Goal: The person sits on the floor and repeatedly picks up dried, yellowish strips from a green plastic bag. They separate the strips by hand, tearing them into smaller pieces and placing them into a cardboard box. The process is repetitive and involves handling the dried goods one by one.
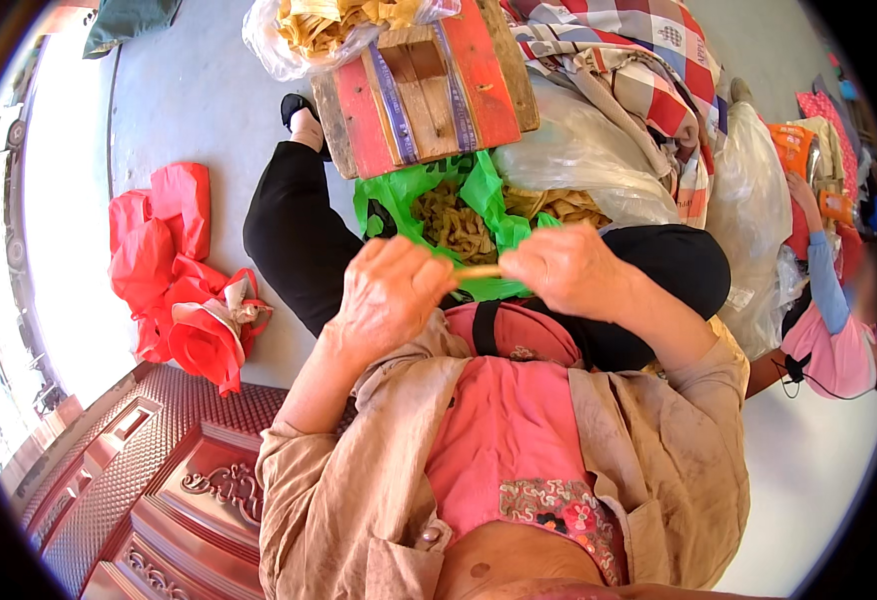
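Between my two hands a short, pale yellow twisted strand [477, 272] is stretched level above my lap. My left hand [392, 289] is closed on one end of it, and my right hand [570, 271] grips the other; the backs of both hands face the camera. Below and beyond them lies an open green plastic bag [390, 189] with brownish dried, twisted pieces [455, 225] inside. More dried yellowish strips [555, 204] show at its right. Past the bag stands a wooden block with red-painted boards [495, 90], and a clear bag of dried yellow strips [318, 26] lies at its far end.
Red fabric bags [176, 277] lie on the grey floor at left, near a carved reddish-brown door panel [221, 480]. A checked cloth [656, 67] and clear plastic sacks [750, 225] are heaped at right. Another person [832, 337] in pink and blue is at far right.
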The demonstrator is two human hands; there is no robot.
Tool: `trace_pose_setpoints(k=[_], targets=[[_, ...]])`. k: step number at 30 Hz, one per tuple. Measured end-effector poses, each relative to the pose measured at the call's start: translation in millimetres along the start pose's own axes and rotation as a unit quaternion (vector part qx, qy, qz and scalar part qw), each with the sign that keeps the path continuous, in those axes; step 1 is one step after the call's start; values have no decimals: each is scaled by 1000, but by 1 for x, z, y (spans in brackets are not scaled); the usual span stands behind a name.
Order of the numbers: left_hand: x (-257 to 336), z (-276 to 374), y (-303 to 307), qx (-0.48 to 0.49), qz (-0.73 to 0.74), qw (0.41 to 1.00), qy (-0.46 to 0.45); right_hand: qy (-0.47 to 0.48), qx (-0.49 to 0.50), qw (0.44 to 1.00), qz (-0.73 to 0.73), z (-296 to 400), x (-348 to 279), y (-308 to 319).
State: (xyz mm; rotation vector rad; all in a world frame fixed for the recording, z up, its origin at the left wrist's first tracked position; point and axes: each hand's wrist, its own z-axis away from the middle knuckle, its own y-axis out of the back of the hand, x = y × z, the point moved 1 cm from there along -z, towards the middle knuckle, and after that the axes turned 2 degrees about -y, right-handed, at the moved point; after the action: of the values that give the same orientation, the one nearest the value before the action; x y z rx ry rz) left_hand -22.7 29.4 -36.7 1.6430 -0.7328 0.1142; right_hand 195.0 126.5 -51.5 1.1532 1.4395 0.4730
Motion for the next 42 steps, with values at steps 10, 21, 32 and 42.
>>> trace_pose_setpoints(k=[10,21,32,42], targets=[[-81,-90,35,197,-61,971,123,66,254,932,249,-111,85,46],[-69,-28,14,127,56,968,211,-130,147,968,154,-33,125,18],[1,-1,-6,9,686,670,284,182,158,945,222,-47,14,17],[9,16,22,81,858,508,-20,92,214,971,56,-25,21,26]])
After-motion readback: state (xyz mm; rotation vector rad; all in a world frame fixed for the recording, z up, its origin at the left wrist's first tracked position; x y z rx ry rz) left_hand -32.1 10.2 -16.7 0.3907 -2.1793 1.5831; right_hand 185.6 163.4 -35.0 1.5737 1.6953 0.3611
